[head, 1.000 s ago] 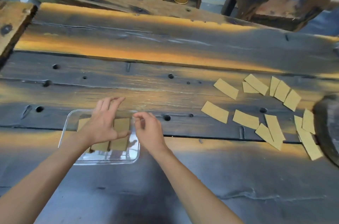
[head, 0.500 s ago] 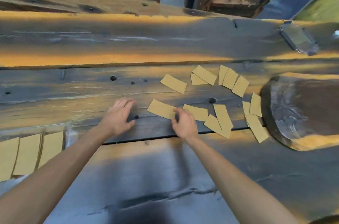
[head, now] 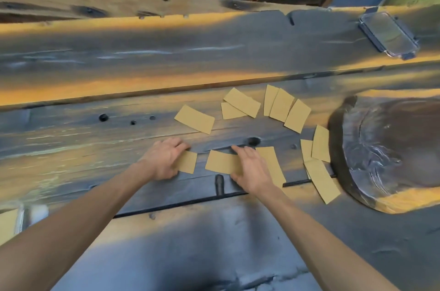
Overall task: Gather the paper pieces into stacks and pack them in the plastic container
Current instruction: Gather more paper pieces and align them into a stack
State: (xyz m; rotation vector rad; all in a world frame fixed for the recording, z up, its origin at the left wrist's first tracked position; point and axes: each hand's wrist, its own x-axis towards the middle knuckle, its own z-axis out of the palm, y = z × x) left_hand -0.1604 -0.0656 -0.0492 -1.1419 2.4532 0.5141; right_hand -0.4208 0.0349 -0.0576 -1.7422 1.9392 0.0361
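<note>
The left hand is lying with fingers flat on one paper piece while the right hand is pressing spread fingers on another piece on the desk.

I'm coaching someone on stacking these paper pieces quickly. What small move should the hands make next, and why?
Probably slide the two pieces together into one stack: the left hand rests on one piece, the right hand on another piece, and only a narrow gap of table separates them.
</note>
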